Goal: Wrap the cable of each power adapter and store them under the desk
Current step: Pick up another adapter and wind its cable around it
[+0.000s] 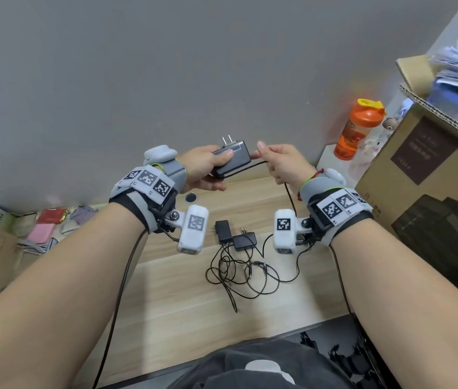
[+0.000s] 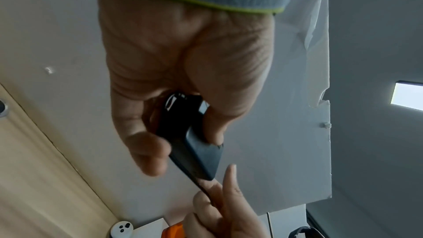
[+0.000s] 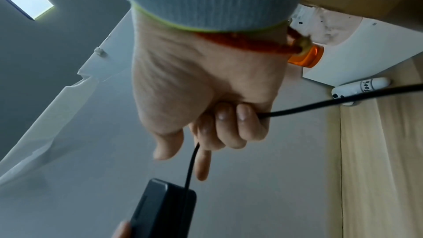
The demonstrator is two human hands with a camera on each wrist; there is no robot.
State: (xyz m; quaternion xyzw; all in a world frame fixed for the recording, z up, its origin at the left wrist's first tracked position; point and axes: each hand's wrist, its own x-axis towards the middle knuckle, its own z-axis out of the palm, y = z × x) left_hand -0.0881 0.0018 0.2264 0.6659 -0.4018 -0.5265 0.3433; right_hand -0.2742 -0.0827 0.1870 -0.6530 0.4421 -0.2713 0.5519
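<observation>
My left hand (image 1: pixel 208 167) grips a black power adapter (image 1: pixel 232 161) above the wooden desk (image 1: pixel 171 299), its two plug prongs pointing up. The same adapter (image 2: pixel 194 147) sits between thumb and fingers in the left wrist view. Just to its right, my right hand (image 1: pixel 281 164) holds the adapter's thin black cable (image 1: pixel 289 192), which leaves the adapter (image 3: pixel 164 209) and runs through the curled fingers (image 3: pixel 228 124). The cable (image 3: pixel 320 104) trails down to the desk. Two smaller black adapters (image 1: pixel 223 231) (image 1: pixel 244 240) lie on the desk with tangled cables (image 1: pixel 244 273).
An orange shaker bottle (image 1: pixel 358 129) stands on a white block at the back right, beside a large cardboard box (image 1: pixel 430 175) topped with papers. Boxes and coloured packets (image 1: pixel 45 228) crowd the left edge. A grommet hole (image 1: pixel 191 197) sits near the grey wall.
</observation>
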